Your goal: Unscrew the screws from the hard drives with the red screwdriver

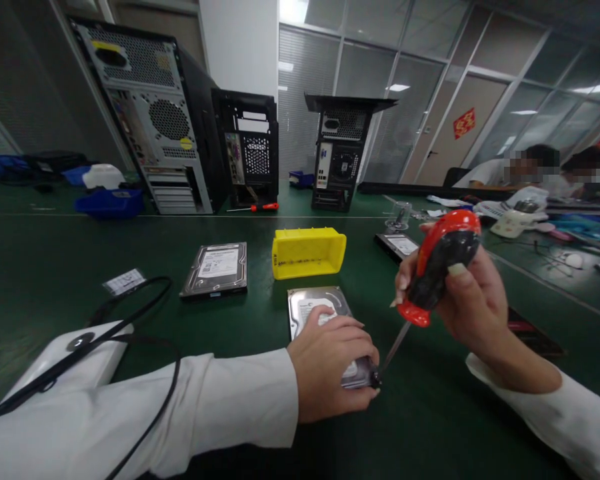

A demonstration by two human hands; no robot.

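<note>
My left hand [333, 363] is closed over a silver hard drive [313, 300], thumb and fingers gripping its sides near the front end. In my right hand [473, 300] is a red and black screwdriver [437, 260], held tilted with its shaft slanting down to the left. The screwdriver's tip meets a small dark part [375, 379] at the drive's near right corner; whether it sits in a screw head I cannot tell. Part of the drive is hidden under my left hand. Just behind the drive stands a yellow plastic bin [309, 253] on its side, its opening facing me.
Another hard drive [216, 269] lies to the left, and one more [397, 245] behind my right hand. Computer cases [170, 127] stand at the back, with a second screwdriver [265, 207] before them. A black cable [130, 293] crosses my left sleeve. People [525, 167] sit far right.
</note>
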